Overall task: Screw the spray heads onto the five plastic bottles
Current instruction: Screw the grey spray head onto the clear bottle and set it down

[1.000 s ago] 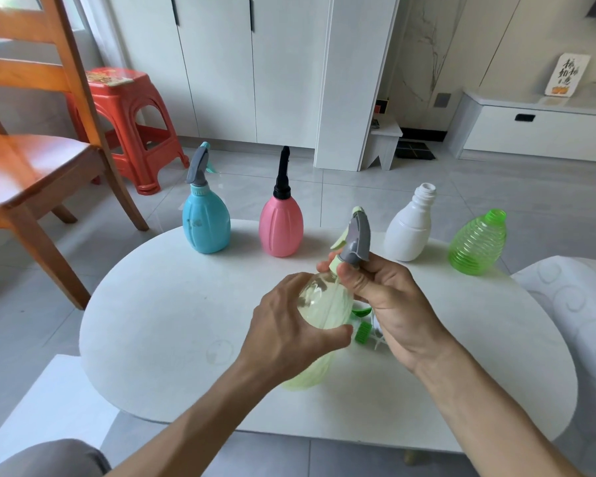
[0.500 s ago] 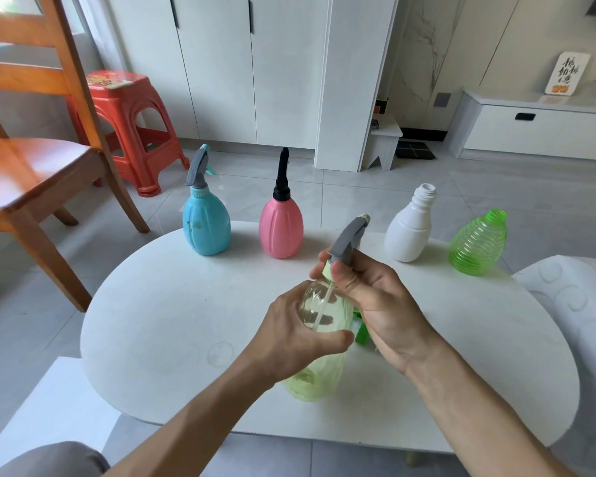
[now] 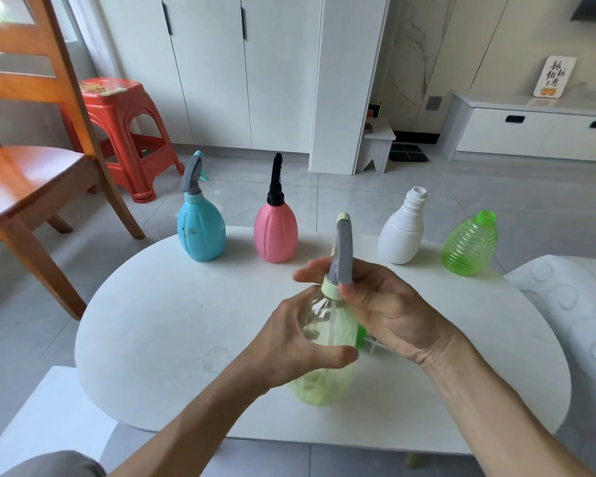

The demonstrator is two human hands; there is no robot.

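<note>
The left hand [image 3: 289, 342], at lower centre of the frame, is wrapped around the body of the translucent pale yellow-green plastic bottle [image 3: 327, 349], thumb across its front. The bottle is held tilted above the white rounded tabletop [image 3: 159, 325]; whether its base touches the surface cannot be determined. The right hand [image 3: 382, 304], just right of centre, is closed loosely around the base of the grey trigger spray head [image 3: 343, 256], with the fingers behind the head and the thumb at the pale collar seated on the bottle neck.

Four further bottles stand in a row along the far edge of the tabletop. From left to right:
- light blue plastic bottle [image 3: 200, 232], fitted with a grey trigger head;
- pink plastic bottle [image 3: 275, 235], fitted with a black nozzle head;
- white opaque plastic bottle [image 3: 402, 235], neck open;
- bright green ribbed transparent bottle [image 3: 470, 247], neck open.

A small green part [image 3: 361, 335] lies on the tabletop, mostly hidden behind the held bottle and the right hand.

A wooden chair [image 3: 31, 173] and a red plastic stool [image 3: 124, 132] occupy the upper left of the frame.
</note>
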